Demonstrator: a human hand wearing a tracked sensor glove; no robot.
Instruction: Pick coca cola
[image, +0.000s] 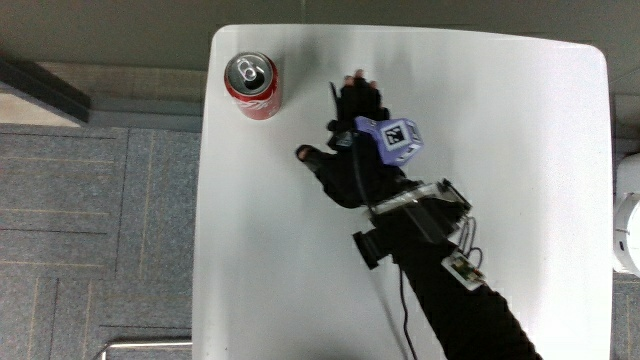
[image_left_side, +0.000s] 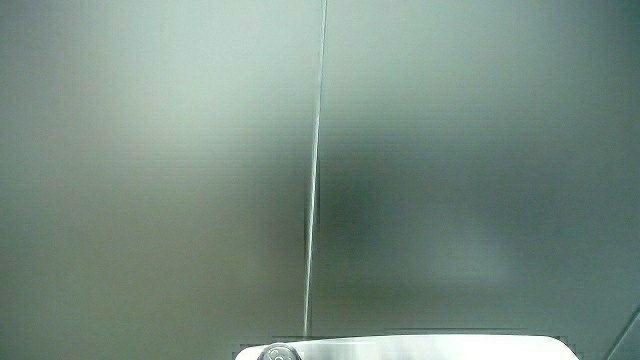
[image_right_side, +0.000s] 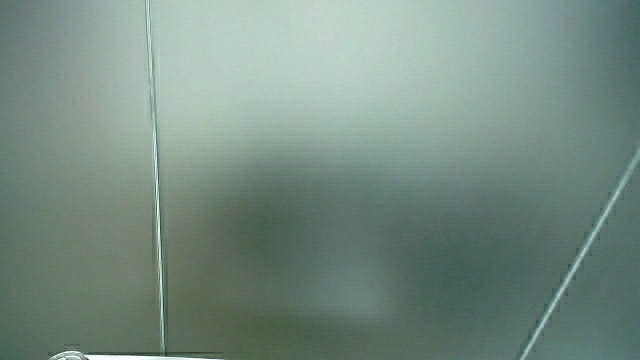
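A red Coca-Cola can (image: 252, 86) with a silver top stands upright near a corner of the white table (image: 500, 150), close to the table's edge. The gloved hand (image: 345, 135) hovers over the table beside the can, a little nearer to the person, and does not touch it. Its fingers (image: 358, 92) are stretched out and the thumb (image: 306, 154) is spread toward the can; it holds nothing. The patterned cube (image: 397, 137) sits on the hand's back. Both side views show mostly a pale wall; the can's top (image_left_side: 278, 352) peeks in with a strip of table.
Grey carpet floor (image: 100, 220) lies beside the table edge nearest the can. A small device with a cable (image: 462, 262) is strapped to the forearm. A white rounded object (image: 628, 225) stands on the floor off the table's edge farthest from the can.
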